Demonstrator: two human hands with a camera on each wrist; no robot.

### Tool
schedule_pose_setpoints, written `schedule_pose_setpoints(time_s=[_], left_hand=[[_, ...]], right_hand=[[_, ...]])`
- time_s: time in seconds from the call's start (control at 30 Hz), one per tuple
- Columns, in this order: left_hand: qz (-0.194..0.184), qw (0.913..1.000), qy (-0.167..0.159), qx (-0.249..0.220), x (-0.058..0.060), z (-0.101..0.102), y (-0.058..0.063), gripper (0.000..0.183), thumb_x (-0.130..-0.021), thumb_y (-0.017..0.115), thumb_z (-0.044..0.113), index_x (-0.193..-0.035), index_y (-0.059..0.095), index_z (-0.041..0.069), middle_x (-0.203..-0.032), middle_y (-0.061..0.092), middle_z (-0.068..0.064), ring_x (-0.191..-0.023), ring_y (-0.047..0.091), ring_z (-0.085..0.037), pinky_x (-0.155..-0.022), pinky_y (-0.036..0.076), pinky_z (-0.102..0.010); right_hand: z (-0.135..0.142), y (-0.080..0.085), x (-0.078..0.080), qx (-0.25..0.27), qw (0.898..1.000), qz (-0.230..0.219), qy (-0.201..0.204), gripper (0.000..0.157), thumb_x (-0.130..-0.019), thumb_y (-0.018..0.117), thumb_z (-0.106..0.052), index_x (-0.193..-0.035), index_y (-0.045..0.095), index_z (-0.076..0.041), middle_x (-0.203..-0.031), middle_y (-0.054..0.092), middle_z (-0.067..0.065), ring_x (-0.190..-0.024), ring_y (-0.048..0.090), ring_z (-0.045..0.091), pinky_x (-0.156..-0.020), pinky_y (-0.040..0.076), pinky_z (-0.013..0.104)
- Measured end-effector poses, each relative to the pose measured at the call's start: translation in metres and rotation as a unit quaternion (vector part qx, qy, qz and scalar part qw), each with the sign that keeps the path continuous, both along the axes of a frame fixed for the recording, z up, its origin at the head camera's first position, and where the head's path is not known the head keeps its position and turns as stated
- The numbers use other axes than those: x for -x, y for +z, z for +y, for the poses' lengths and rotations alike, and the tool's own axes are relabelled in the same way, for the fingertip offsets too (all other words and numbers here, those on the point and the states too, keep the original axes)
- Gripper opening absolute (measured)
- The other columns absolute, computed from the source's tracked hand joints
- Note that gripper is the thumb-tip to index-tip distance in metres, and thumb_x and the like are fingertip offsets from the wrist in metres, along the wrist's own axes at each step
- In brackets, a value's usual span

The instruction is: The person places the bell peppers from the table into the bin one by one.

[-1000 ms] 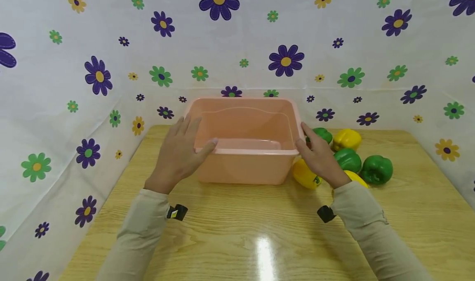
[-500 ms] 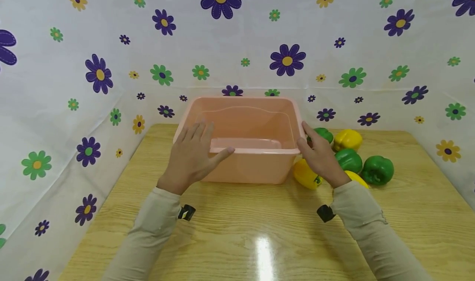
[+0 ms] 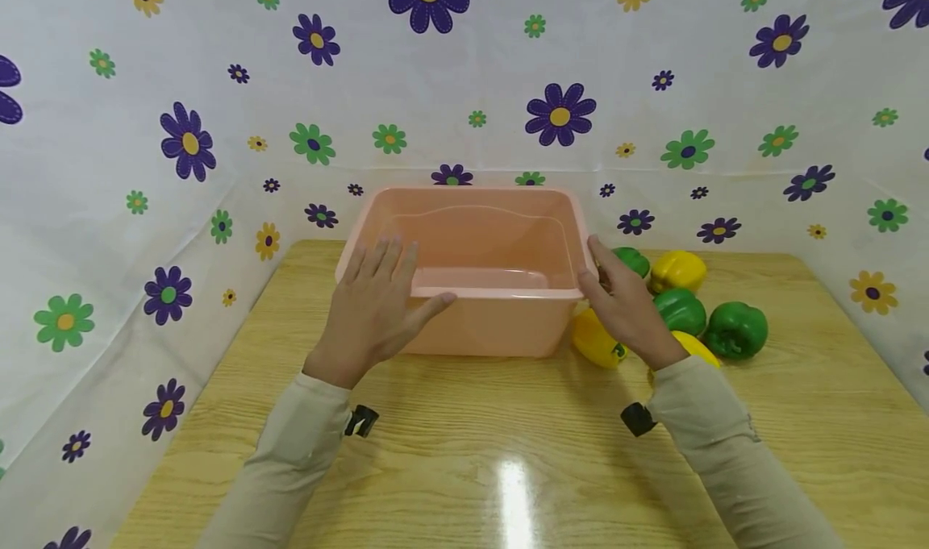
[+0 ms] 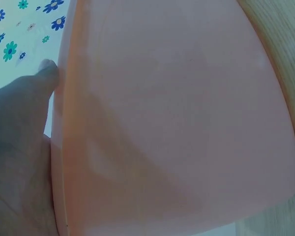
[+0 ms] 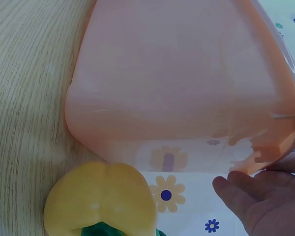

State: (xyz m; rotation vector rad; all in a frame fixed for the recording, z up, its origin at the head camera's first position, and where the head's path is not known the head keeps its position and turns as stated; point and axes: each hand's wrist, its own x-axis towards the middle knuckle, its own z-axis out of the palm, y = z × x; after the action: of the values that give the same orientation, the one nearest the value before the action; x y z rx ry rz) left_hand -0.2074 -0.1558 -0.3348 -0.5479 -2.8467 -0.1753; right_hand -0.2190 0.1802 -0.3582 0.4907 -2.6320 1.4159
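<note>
A pink plastic tub (image 3: 493, 323) stands on the table. My left hand (image 3: 373, 307) lies spread over its front left corner, fingers straight across the rim and thumb pointing right along the front. In the left wrist view the thumb (image 4: 46, 71) overlaps the rim beside the tub's outer wall (image 4: 187, 108). At the right side my right hand (image 3: 622, 299) rests against the rim near the front corner, its fingers fairly straight. The right wrist view shows these fingertips (image 5: 238, 182) at the tub's edge, with a yellow bell pepper (image 5: 101, 196) close by.
Right of the tub sit several green and yellow bell peppers, among them a green one (image 3: 737, 330) and a yellow one (image 3: 678, 272). Part of this group is behind my right forearm. A flowered cloth (image 3: 464, 65) hangs behind the wooden table (image 3: 435, 452).
My left hand has moved right from the tub's left side onto its front left corner, mostly between the two earlier frames. The right hand and the tub keep their places.
</note>
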Motion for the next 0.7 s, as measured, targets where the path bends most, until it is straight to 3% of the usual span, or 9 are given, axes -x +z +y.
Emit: schedule_pose_setpoints(time_s=[0.7], left_hand=[[0.001,1.0,0.004,0.004,-0.0045,0.0037,0.0002,0.091,-0.1,0.038,0.069,-0.157,0.03,-0.001,-0.161,0.029,-0.024,-0.151,0.022,-0.04,-0.123,0.012,-0.057]], right_hand=[[-0.0048,-0.0002,-0.0008,-0.01,1.0,0.012,-0.007,0.064,-0.109,0.043,-0.027,-0.162,0.016,-0.004,-0.166,0.024,0.014,-0.137,0.048,0.038,-0.1,0.05,0.049]])
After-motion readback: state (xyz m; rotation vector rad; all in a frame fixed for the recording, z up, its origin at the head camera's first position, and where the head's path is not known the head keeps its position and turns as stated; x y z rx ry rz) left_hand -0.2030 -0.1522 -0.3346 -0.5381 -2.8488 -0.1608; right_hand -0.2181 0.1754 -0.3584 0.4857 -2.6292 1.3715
